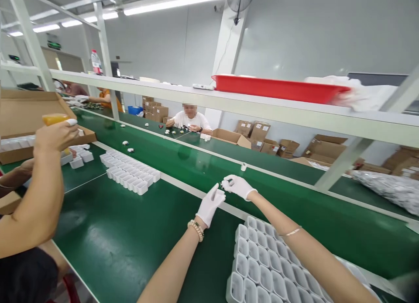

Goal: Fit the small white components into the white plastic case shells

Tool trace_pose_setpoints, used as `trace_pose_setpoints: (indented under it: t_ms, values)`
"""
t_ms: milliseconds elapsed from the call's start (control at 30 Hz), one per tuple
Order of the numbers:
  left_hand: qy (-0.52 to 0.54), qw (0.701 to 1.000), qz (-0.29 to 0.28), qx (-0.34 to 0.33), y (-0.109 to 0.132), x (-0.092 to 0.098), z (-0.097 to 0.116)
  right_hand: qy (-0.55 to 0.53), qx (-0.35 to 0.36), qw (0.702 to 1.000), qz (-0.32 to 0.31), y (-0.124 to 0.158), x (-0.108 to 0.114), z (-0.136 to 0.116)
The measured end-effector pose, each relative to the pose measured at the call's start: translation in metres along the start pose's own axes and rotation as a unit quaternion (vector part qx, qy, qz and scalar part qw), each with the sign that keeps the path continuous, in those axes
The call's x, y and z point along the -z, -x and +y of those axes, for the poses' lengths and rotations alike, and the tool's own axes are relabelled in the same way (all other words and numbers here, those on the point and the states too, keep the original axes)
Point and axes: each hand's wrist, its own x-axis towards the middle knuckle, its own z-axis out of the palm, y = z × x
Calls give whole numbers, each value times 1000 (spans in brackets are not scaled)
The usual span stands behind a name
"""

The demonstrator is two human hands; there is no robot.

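My right hand [240,186], in a white glove, pinches a small white part [225,185] with dark bits on it above the green conveyor belt; its exact kind is too small to make out. Close beside it, my left hand [211,205], also gloved, is held with fingers stretched out and the thumb apart, nothing visibly in it. Below my right forearm stand rows of white open-topped plastic cups [271,263]. A lone small white piece [243,166] sits on the belt's far edge.
Another block of white cups [131,172] stands left on the green table [131,233]. At far left, a co-worker's arm [49,172] holds a yellow tool. A person [190,119] sits opposite. A shelf crosses above, carrying a red tray [278,89].
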Motion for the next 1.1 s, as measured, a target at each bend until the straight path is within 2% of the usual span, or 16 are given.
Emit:
trace_pose_setpoints:
  t_ms: [100,167,233,300,367,433,567,700,800,933,1100]
  values:
    - [-47,997,-62,2,6,-10,21,-50,23,997,49,65,42,-9]
    - [-87,989,-120,1,10,-25,42,-87,48,992,81,115,60,-17]
    - [-127,976,-178,-4,16,-46,65,-110,62,985,115,163,68,-24]
    - [-179,956,-232,-31,27,-70,86,-118,69,974,182,204,68,-30]
    - [-299,903,-275,-139,42,-92,101,-102,80,957,260,235,64,-35]
    - [-373,846,-293,-243,59,-108,111,-70,109,943,307,256,59,-39]
    - [-429,761,-301,-383,87,-118,122,2,185,930,316,275,58,-50]
    - [-476,709,-284,-436,97,-114,130,56,236,914,326,280,61,-60]
    - [-507,687,-265,-448,99,-114,134,92,250,907,327,279,61,-64]
    - [-540,665,-250,-451,101,-120,137,120,231,897,357,279,59,-64]
    - [-560,649,-249,-450,105,-124,140,114,230,902,346,280,58,-69]
